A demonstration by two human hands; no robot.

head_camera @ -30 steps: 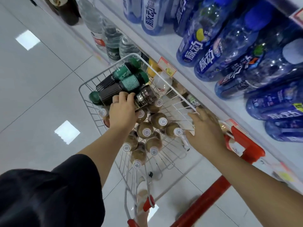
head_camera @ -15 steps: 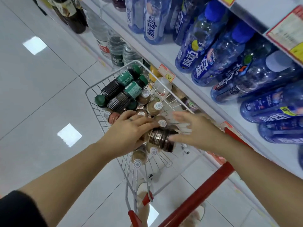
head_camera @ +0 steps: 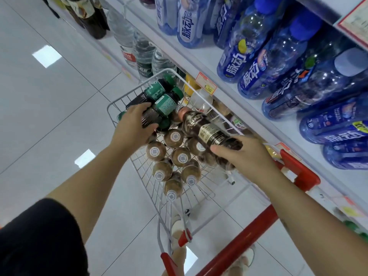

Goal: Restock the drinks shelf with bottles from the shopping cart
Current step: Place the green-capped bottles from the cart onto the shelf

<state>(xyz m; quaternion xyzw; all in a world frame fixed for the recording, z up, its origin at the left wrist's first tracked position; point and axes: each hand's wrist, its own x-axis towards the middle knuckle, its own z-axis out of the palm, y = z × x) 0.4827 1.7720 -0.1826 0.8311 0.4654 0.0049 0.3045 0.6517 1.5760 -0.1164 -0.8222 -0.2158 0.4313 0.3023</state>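
Observation:
A white wire shopping cart [head_camera: 111, 105] with a red handle [head_camera: 249, 236] stands beside the drinks shelf [head_camera: 249, 100]. Inside it stand several brown bottles with white caps [head_camera: 180, 156], and dark bottles with green labels [head_camera: 165, 104] lie at the far end. My right hand [head_camera: 247, 156] grips the base of a dark brown bottle with a gold label [head_camera: 207, 130], held tilted above the cart. My left hand [head_camera: 133, 126] reaches to the cart's far end and grasps one of the dark green-label bottles.
Large blue bottles [head_camera: 278, 62] fill the shelf on the right. Clear water bottles [head_camera: 143, 54] and dark bottles [head_camera: 89, 14] stand on the lower shelf farther along. A price tag [head_camera: 206, 86] hangs on the shelf edge. White tiled floor [head_camera: 49, 106] lies to the left.
The dark gold-label bottle passed from my left hand to my right hand and rose above the cart. My left hand moved forward onto the green-label bottles.

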